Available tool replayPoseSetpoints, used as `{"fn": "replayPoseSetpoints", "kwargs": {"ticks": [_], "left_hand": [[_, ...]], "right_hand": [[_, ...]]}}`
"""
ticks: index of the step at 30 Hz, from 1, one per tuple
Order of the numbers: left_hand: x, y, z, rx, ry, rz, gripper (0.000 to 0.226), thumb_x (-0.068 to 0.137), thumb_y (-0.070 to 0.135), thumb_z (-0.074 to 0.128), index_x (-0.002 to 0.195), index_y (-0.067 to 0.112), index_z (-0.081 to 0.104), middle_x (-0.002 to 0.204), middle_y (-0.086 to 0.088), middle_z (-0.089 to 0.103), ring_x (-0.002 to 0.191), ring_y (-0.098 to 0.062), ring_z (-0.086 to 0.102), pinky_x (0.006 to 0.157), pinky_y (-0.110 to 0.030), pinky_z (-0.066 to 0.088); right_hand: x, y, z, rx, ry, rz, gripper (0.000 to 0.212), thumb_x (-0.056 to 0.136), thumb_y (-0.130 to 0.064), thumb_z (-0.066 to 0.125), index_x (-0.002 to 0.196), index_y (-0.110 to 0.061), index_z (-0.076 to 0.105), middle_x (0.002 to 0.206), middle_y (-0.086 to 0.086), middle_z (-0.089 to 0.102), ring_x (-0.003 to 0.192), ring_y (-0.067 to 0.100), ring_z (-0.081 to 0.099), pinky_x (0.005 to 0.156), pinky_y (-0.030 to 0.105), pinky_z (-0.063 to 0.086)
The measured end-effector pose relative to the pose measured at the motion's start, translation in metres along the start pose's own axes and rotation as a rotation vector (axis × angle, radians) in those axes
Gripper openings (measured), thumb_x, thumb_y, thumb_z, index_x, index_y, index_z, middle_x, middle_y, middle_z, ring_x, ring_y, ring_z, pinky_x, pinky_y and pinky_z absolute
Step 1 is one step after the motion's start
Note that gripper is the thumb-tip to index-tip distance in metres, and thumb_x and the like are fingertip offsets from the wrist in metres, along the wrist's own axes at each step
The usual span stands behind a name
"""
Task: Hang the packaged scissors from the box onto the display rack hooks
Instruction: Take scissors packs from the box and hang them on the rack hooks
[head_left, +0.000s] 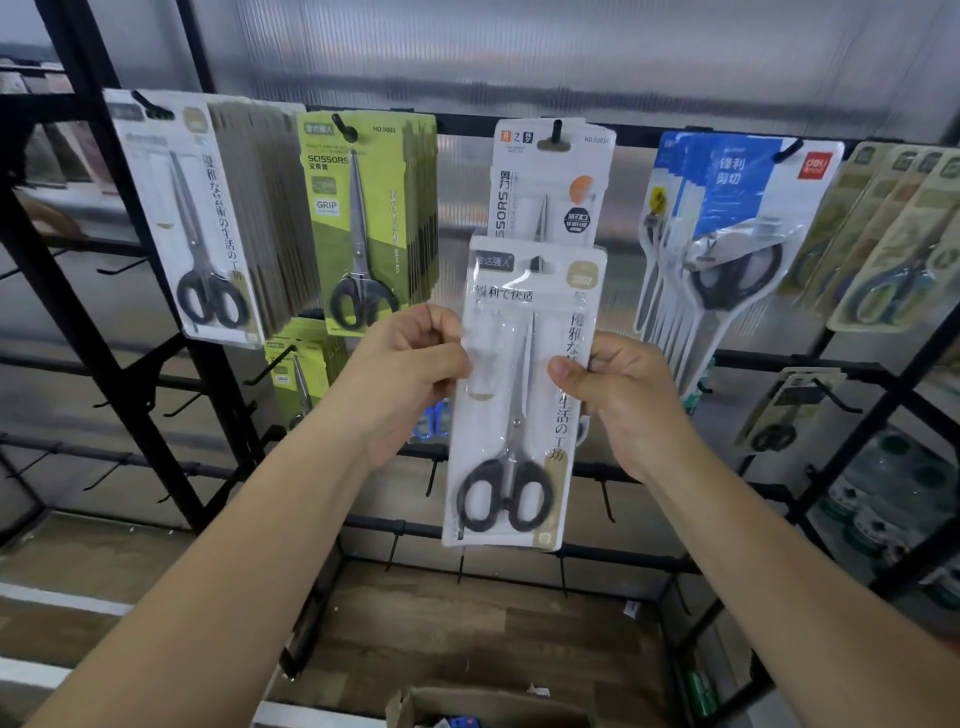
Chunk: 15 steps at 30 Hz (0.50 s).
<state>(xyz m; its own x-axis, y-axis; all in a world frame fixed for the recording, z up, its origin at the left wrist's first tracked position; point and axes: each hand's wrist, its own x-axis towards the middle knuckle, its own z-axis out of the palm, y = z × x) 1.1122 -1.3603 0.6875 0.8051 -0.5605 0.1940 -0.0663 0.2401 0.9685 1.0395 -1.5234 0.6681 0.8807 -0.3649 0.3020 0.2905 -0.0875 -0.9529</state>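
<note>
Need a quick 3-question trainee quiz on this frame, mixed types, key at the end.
1. True or false: the white pack already hangs on a hook.
2. Which hands hold it? A) left only B) right only C) both
3. What colour is the backing card of the stack left of the held pack?

Key: 1 false, it is held in front of the rack. 2 C, left hand and right hand. 3 green.

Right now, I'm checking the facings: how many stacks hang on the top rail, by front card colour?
White stacks: 2
Green stack: 1
Blue stack: 1
Beige stack: 1
Total: 5
The held pack is not counted.
</note>
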Motion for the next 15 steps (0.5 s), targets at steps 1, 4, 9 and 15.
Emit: {"fn": "replayPoseSetpoints", "kwargs": {"ticks": [1, 4, 9, 15], "left_hand": [[0.0, 0.002, 0.001, -0.016, -0.027, -0.003, 0.027, 0.061, -0.015, 0.056, 0.071, 0.009, 0.05, 0.06, -0.001, 0.054, 0.051, -0.01, 0.051, 0.049, -0.019, 0.041], [0.004, 0.004, 0.001, -0.076, -0.057, -0.015, 0.039, 0.048, -0.011, 0.045, 0.082, 0.004, 0.056, 0.067, -0.006, 0.06, 0.053, -0.01, 0.057, 0.048, -0.017, 0.046], [0.009, 0.004, 0.001, -0.22, -0.084, -0.085, 0.047, 0.046, -0.007, 0.038, 0.086, 0.002, 0.06, 0.073, -0.007, 0.067, 0.063, -0.02, 0.06, 0.057, -0.024, 0.048], [0.004, -0.006, 0.007, -0.241, -0.156, -0.12, 0.044, 0.064, 0.012, 0.05, 0.107, 0.003, 0.057, 0.088, -0.009, 0.064, 0.074, -0.024, 0.06, 0.064, -0.028, 0.051]], "right_hand": [[0.0, 0.0, 0.0, -0.002, -0.011, 0.004, 0.025, 0.082, 0.007, 0.059, 0.082, -0.016, 0.069, 0.075, -0.009, 0.073, 0.077, 0.013, 0.067, 0.075, 0.031, 0.056], [-0.001, 0.0, 0.0, 0.012, -0.027, 0.02, 0.025, 0.082, 0.008, 0.058, 0.083, -0.014, 0.068, 0.074, -0.01, 0.072, 0.073, 0.007, 0.067, 0.073, 0.025, 0.056], [-0.003, -0.005, 0.005, 0.029, -0.047, 0.015, 0.026, 0.082, 0.008, 0.058, 0.085, -0.016, 0.069, 0.078, -0.007, 0.073, 0.081, 0.013, 0.067, 0.08, 0.032, 0.055], [-0.002, -0.01, 0.018, 0.196, 0.074, 0.045, 0.021, 0.086, 0.008, 0.053, 0.087, -0.008, 0.066, 0.084, 0.001, 0.071, 0.085, 0.015, 0.065, 0.086, 0.027, 0.053]]}}
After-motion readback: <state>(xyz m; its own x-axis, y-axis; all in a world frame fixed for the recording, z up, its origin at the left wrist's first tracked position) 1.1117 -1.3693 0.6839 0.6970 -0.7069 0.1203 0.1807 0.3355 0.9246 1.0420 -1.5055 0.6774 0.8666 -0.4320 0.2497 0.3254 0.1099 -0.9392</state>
